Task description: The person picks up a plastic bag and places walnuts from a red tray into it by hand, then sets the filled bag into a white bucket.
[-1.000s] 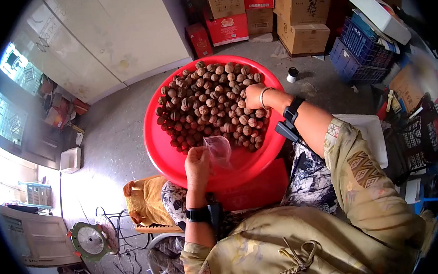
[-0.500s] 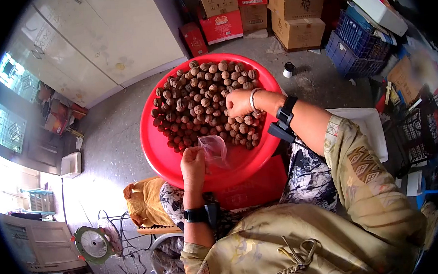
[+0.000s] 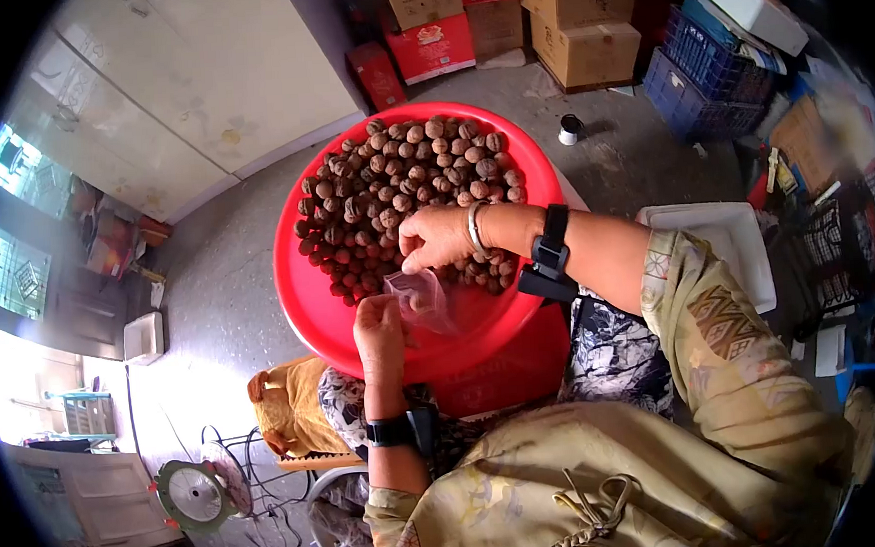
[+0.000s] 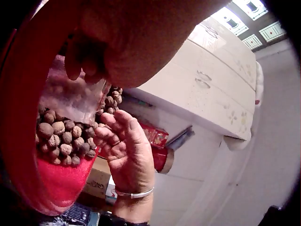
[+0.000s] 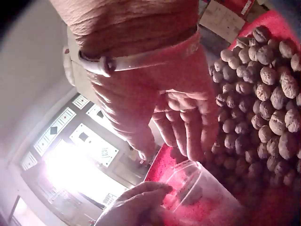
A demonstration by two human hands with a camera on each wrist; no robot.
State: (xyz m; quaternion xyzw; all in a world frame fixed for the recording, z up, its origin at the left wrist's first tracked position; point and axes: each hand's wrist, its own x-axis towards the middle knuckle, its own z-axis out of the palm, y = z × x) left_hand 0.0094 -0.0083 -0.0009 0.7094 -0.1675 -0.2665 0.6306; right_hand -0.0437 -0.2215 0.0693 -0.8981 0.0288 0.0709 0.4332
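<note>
My left hand [image 3: 378,329] pinches the rim of a clear plastic bag [image 3: 426,309] over the near side of a red basin [image 3: 326,332]. The basin holds a heap of walnuts [image 3: 387,191]. My right hand [image 3: 437,236], with a bracelet at its wrist, is at the bag's mouth. In the right wrist view its fingers [image 5: 193,136] are loosely extended above the bag, with nothing showing between them. A brownish rounded shape shows through the bag's film. From the left wrist view, the right palm [image 4: 126,153] faces the bag beside the walnuts.
The basin stands in front of my knees. Cardboard boxes [image 3: 589,49] and blue crates [image 3: 702,92] are stacked beyond it. A white tub [image 3: 732,255] stands to the right, a small cup [image 3: 570,130] on the floor. A fan-like device [image 3: 193,496] and cables lie at the left.
My right hand has moved left from the walnuts at the basin's right side to the bag's mouth. The left hand keeps hold of the bag; a rounded shape now shows inside.
</note>
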